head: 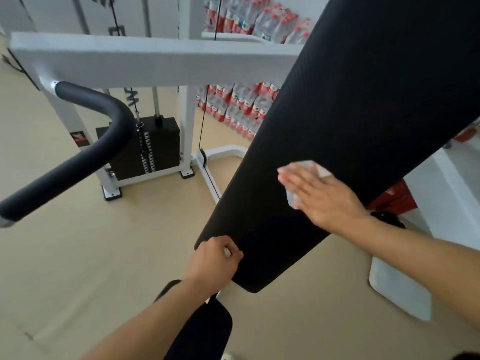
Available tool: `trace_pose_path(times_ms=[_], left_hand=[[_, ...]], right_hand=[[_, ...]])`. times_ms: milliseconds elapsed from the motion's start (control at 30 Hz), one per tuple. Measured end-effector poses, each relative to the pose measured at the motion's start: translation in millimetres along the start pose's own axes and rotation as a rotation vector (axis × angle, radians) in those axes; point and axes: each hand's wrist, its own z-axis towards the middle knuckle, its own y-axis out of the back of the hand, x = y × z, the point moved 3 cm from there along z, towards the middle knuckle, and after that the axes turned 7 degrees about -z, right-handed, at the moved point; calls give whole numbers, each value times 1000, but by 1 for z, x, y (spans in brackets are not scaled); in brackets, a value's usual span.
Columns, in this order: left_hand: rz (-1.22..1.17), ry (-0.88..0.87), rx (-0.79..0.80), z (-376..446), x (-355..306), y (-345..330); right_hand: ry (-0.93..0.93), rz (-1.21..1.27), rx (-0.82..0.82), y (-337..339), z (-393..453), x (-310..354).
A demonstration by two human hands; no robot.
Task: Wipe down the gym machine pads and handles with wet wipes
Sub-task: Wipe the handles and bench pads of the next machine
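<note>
You see shrink-wrapped bottle packs (237,110) stacked against the far wall, more on a white shelf (233,36). Red box (394,197) at right on the beige floor (78,255); white container (397,289) nearer you.

1. Left hand (215,261) and right hand (319,196) are being shown bare.
2. Left forearm (145,320) and right forearm (420,253) are being shown bare right up to the frame edges.
3. Right hand's outline is being softened by blur, most at the fingertips.
4. Upper arms are being cut off by the frame, so clothing cannot be told.
5. Dark patch (467,355) is being glimpsed in the bottom right corner; whether it is a garment cannot be told.
</note>
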Motion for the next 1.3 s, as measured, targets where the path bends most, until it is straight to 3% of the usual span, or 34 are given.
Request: trace_pose_path(times_ms=[67,167,233,333,433,500,600,700,767,867,933,1000,1067,1167,1300], left_hand=[[-54,-7,-38,0,-3,-1],[-156,-18,-95,2,-3,-2],[-199,-23,-135,-1,4,-2],[-214,13,-150,-12,22,-3],[-195,76,-115,-25,42,-3],[-201,118,-130,-31,50,-2],[-249,140,-186,-35,54,-6],[-313,146,-251,-34,66,-16],[-340,159,-298,-32,81,-23],[-378,208,-324,-30,101,-33],[-428,240,-328,-32,107,-37],[-491,270,-338,-36,107,-41],[-590,306,-356,-40,101,-44],[-730,328,-392,-39,96,-45],[-709,341,-483,-35,106,-42]], right_hand=[[-178,-14,-55,35,48,-31],[-224,-34,0,58,101,-13],[-18,-73,43,37,105,42],[375,-108,183,-10,39,118],[532,-106,335,-27,-31,115],[482,-142,266,-28,-30,84],[157,-63,-61,-1,43,35],[-19,9,-13,22,104,51],[122,0,42,4,106,109],[529,-94,165,-47,42,183],[690,-176,257,-62,0,184],[733,-235,265,-61,-20,161],[678,-233,201,-50,-10,132],[317,-91,-47,-26,52,89],[178,-59,18,20,133,97]])
